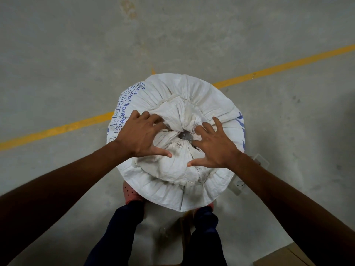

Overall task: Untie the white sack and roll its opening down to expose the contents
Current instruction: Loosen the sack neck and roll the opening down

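The sack [178, 143] stands upright on the floor [76, 54], just in front of the person's feet, over a yellow line [278, 69]. Its mouth is gathered into folds around a small dark gap [185, 135] at the centre (too dim to tell what lies inside). The left hand [143, 134] and right hand [216, 145] rest on the folds either side of that gap, each grip wide, fingers spread and pressing on the cloth, closed on nothing.
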Demonstrator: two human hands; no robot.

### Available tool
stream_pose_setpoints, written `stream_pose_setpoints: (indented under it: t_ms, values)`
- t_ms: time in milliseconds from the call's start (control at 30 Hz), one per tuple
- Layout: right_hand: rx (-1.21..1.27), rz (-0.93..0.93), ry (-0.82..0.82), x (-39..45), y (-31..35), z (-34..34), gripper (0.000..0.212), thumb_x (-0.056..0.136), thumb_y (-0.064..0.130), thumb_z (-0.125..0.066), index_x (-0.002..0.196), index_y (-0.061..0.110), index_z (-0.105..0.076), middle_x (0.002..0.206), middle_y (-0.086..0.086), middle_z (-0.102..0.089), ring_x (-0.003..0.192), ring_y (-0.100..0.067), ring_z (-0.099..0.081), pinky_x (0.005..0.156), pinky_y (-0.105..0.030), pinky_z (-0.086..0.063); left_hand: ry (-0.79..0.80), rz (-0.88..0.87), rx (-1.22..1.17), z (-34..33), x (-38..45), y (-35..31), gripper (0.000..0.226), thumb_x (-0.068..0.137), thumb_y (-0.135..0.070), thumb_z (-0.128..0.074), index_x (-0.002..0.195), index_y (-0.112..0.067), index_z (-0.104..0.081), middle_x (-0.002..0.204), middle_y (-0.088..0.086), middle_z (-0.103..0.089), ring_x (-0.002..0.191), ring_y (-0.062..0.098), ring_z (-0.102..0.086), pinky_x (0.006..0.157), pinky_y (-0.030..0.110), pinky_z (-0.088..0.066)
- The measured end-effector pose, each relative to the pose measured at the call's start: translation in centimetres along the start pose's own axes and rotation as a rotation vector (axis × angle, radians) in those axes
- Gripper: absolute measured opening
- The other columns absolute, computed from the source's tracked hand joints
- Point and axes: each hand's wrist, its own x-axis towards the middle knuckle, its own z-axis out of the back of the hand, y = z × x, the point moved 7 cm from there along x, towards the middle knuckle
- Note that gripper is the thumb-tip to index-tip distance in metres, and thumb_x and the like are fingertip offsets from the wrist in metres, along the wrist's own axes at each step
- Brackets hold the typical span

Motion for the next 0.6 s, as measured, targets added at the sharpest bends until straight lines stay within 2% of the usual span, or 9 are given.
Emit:
stream_pose_setpoints:
  t_ms: [67,133,267,400,467,600]
  values:
    - [0.011,0.027,-0.010,-0.4,0.1,-0.3,0.083,0.078,0.093,-0.038,0.099,0.023,-0.078,0.134,-0.014,-0.058,0.131,-0.039,-0.045,0.118,-0.069,-0.016,-0.038,-0.041,0.000,0.0,-0.1,-0.4,0.101,0.068,-0.105,-0.042,0.121,-0.024,-0.070,0.120,0.004,-0.068,0.100,0.029,-0.060,0.084,0.045,-0.038]
    - [0.045,0.056,-0.039,-0.8,0.0,-0.5,0.079,0.078,0.091,-0.042,0.092,0.022,-0.078,0.135,-0.012,-0.058,0.132,-0.039,-0.045,0.118,-0.068,-0.019,-0.105,-0.160,-0.016,0.1,-0.3,-1.2,0.090,0.075,-0.097,-0.050,0.122,-0.023,-0.068,0.116,0.005,-0.066,0.099,0.029,-0.060,0.082,0.044,-0.036]
    - [0.160,0.094,-0.062,-1.6,-0.4,-0.8,0.076,0.079,0.090,-0.047,0.090,0.022,-0.080,0.137,-0.007,-0.056,0.137,-0.037,-0.040,0.119,-0.062,-0.022,-0.104,-0.386,0.031,-1.1,0.1,-3.2,0.085,0.086,-0.088,-0.045,0.151,-0.033,-0.052,0.134,0.006,-0.061,0.113,0.030,-0.058,0.089,0.045,-0.036]
    - [0.242,0.086,-0.071,-2.7,-1.0,-0.8,0.076,0.079,0.090,-0.051,0.087,0.020,-0.081,0.140,-0.004,-0.056,0.144,-0.036,-0.036,0.120,-0.057,-0.022,-0.035,-0.380,0.080,-1.9,1.0,-4.1,0.093,0.084,-0.094,-0.037,0.158,-0.037,-0.039,0.139,0.011,-0.056,0.119,0.032,-0.054,0.093,0.048,-0.040]
    - [0.255,0.082,-0.075,-3.4,-1.4,-1.0,0.076,0.079,0.090,-0.049,0.086,0.021,-0.081,0.142,-0.003,-0.056,0.147,-0.035,-0.034,0.121,-0.058,-0.021,0.015,-0.354,0.092,-2.1,1.3,-4.5,0.093,0.083,-0.097,-0.033,0.153,-0.037,-0.048,0.139,0.010,-0.054,0.120,0.031,-0.052,0.096,0.049,-0.039]
    - [0.254,0.070,-0.108,-4.5,-2.2,-1.2,0.073,0.079,0.088,-0.052,0.090,0.022,-0.082,0.143,-0.001,-0.058,0.149,-0.035,-0.034,0.121,-0.062,-0.020,0.065,-0.341,0.122,-2.5,1.6,-5.9,0.087,0.084,-0.096,-0.032,0.126,-0.031,-0.071,0.141,0.009,-0.055,0.125,0.030,-0.048,0.100,0.049,-0.033]
